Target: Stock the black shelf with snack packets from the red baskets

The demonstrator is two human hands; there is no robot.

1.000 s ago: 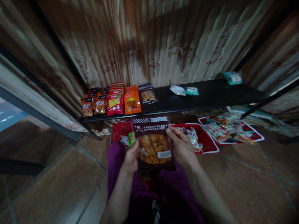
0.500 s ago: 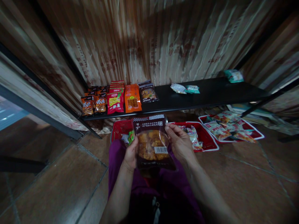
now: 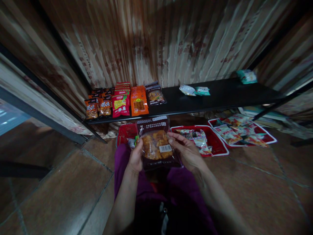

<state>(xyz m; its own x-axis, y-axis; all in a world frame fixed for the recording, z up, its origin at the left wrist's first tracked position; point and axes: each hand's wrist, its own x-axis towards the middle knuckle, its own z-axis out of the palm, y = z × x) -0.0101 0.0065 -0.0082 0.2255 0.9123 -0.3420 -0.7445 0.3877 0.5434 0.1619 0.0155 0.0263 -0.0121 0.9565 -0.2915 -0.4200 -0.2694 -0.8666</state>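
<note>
Between both hands, above my knees, I hold a dark brown snack bag with a clear window and a white barcode label facing me. My left hand grips its left edge with the thumb on the front. On its right edge my right hand pinches with thumb and fingers. A similar brown bag lies on the black shelf ahead, beside an orange snack packet. Red packets and small orange-and-black packets sit further left in rows.
Under the shelf stand a red basket partly behind the held bag, a middle red basket with packets, and a right basket heaped with packets. A white packet, a teal packet and another teal packet lie on the shelf.
The held bag has moved slightly up and away from me. My right hand has slid from near its top right corner to lower on the right edge.
</note>
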